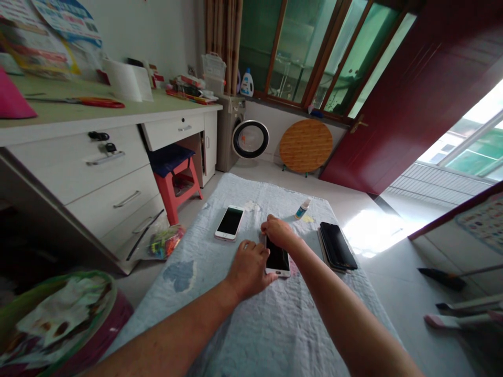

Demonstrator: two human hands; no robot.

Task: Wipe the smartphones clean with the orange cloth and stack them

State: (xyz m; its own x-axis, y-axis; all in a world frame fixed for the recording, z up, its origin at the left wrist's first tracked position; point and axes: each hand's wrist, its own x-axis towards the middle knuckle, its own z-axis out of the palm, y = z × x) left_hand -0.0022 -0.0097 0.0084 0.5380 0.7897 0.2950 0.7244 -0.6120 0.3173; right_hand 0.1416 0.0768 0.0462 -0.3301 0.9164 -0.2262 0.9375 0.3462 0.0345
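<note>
A white-framed smartphone (278, 257) with a dark screen lies on the cloth-covered table (251, 335). My left hand (248, 268) grips its left side, with the thumb at the lower edge. Over the phone's upper end is my right hand (278, 232), its fingers curled together; what they hold, if anything, is hidden. To the left lies a second white smartphone (230, 223), screen up. Beyond my right hand stands a small bottle (302, 209) with a pale cap and blue label. A stack of dark devices (338, 247) lies near the table's right edge.
A white desk (118, 173) with drawers runs along the left, and a red stool (178, 180) is tucked by it. A full waste bin (113, 319) stands at lower left. Further back are a washing machine with an open door (251, 139) and a round wooden board (306, 145).
</note>
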